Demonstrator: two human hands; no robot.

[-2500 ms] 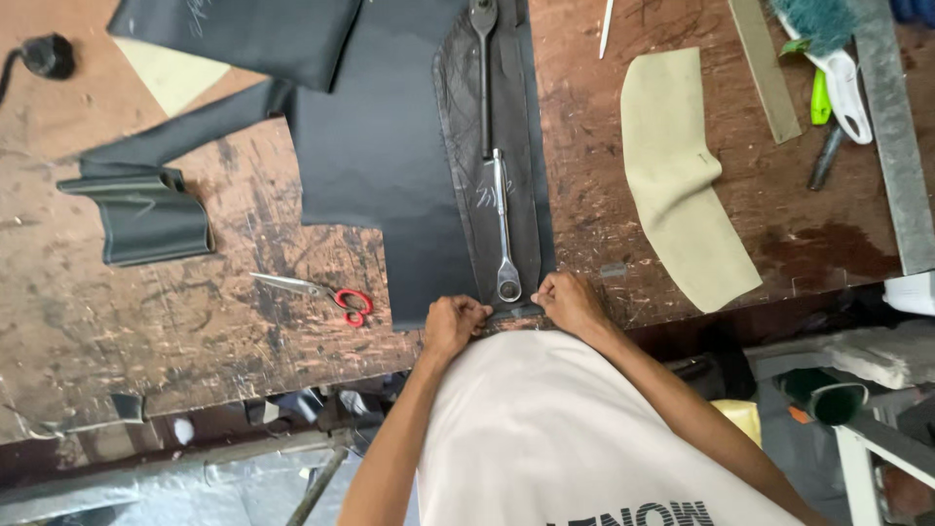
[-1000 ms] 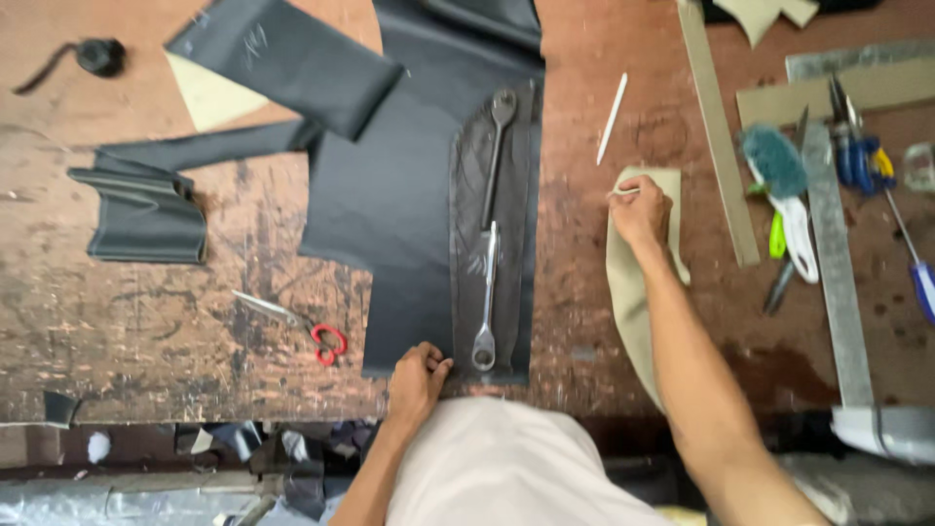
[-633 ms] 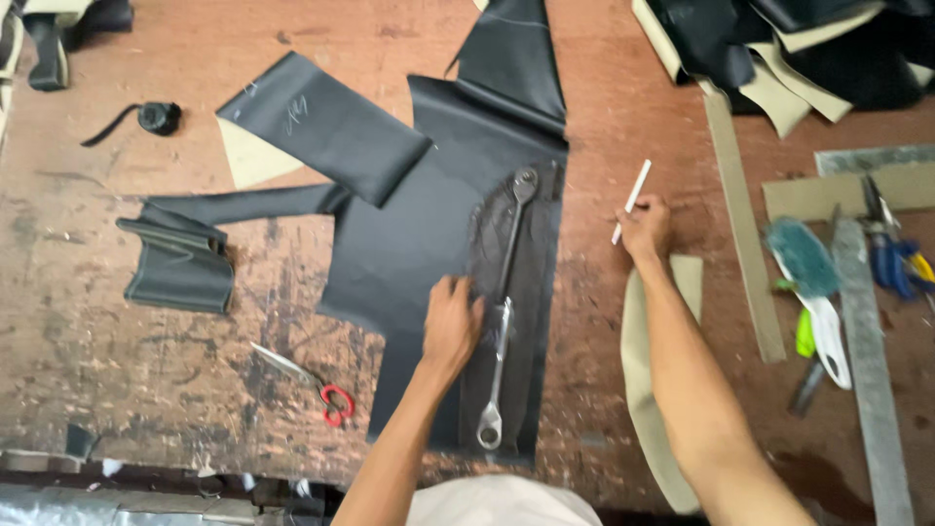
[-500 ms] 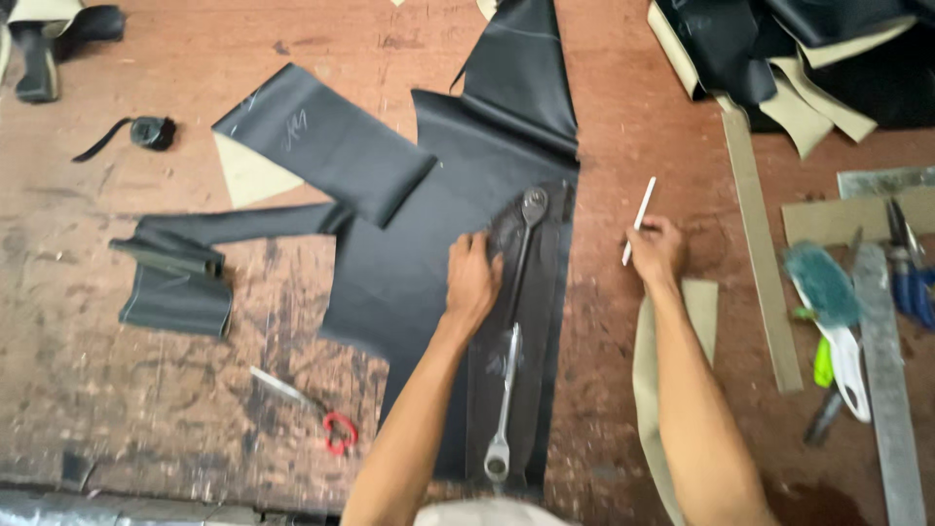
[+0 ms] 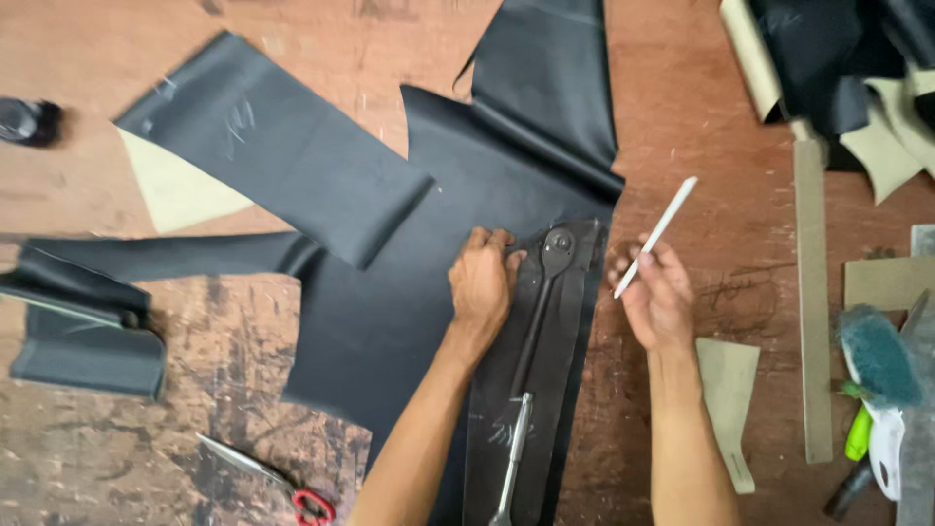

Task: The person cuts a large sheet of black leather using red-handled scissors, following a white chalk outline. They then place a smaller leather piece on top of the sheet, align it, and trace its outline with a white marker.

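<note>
A large sheet of black leather-like material (image 5: pixel 390 312) lies across the worn wooden table (image 5: pixel 224 370). On top of it sits a long narrow black strip (image 5: pixel 565 370), weighed down by a long metal wrench (image 5: pixel 534 331). My left hand (image 5: pixel 482 282) presses flat on the sheet at the strip's upper left corner, fingers apart. To the right of the strip, my right hand (image 5: pixel 657 297) is raised a little over the table and pinches a thin white marking stick (image 5: pixel 657 234) that points up and to the right.
Red-handled scissors (image 5: pixel 278 482) lie at the lower left. A folded black piece (image 5: pixel 83 336) sits at the left edge, another black panel (image 5: pixel 273 166) at upper left. A beige pattern piece (image 5: pixel 730 404), a long wooden strip (image 5: pixel 811 292), a teal brush (image 5: pixel 877 356) and stacked offcuts (image 5: pixel 847 68) occupy the right.
The view has moved closer and forward. My left hand slid up the strip to its top corner. My right hand picked up the white stick and brought it beside the strip.
</note>
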